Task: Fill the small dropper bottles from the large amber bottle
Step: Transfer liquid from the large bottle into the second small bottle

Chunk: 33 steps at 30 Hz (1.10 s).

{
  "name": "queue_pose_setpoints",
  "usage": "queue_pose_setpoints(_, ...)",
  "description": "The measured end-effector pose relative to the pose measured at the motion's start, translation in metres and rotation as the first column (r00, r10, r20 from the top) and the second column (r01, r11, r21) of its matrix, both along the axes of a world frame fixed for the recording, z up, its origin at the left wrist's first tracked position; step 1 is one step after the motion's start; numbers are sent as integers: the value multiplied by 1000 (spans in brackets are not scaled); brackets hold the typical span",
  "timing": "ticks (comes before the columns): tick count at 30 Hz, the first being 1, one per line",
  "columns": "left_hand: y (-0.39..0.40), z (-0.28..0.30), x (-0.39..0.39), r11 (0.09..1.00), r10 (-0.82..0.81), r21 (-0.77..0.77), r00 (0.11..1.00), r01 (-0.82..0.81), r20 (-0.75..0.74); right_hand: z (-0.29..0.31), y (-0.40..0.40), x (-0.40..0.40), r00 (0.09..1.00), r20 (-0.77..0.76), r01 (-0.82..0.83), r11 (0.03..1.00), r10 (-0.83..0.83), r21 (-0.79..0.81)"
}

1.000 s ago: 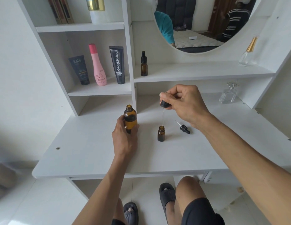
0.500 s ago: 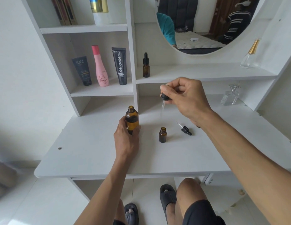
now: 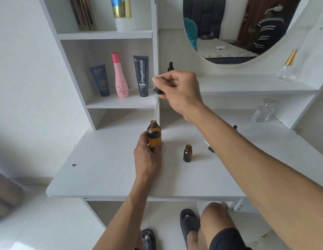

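White vanity desk (image 3: 106, 177) with shelving above and an oval mirror (image 3: 229, 33) at upper right; desk surface carries the working items. On the left middle shelf, in a row from left: dark grey tube (image 3: 100, 80), pink bottle (image 3: 120, 75), black tube (image 3: 141, 75); a clear glass bottle with gold cap (image 3: 287, 66) stands on the right shelf, a second clear glass bottle (image 3: 262, 111) on the desk below it. Left hand (image 3: 148, 156) wrapped around the lower body of the large amber bottle (image 3: 154, 135), which stands upright and uncapped on the desk near the shelf divider. Right hand (image 3: 178, 91) raised above it, fingers pinched closed on the black bulb of a dropper (image 3: 156, 103); glass pipette hangs slightly tilted, tip at the mouth of the large bottle, cannot tell whether it is inside the neck. One small dropper bottle (image 3: 187, 153) stands open and upright on the desk, right of the large bottle and apart from it; another, capped (image 3: 170, 66), sits on the shelf behind the right hand, mostly hidden. A loose dropper cap (image 3: 209, 147) lies on the desk just right of the open small bottle, partly covered by the right forearm.
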<state>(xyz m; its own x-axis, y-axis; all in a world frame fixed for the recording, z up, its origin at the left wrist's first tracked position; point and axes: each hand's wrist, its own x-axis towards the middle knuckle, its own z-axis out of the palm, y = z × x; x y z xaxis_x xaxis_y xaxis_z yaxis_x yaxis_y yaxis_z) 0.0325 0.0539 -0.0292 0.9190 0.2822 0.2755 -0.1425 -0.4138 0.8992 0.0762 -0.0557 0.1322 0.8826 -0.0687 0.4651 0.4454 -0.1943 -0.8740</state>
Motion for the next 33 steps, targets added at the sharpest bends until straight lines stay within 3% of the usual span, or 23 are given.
queue_pose_setpoints(7,2,-1,2,1000,-6,-1,1000,6,2,-4,9,9,1000,-5,9,993,-9,-117)
queue_pose_setpoints(33,1,-3,2,1000,-10,14,1000,10,14,-32,16,18,996,-88,10,980,-28,-200)
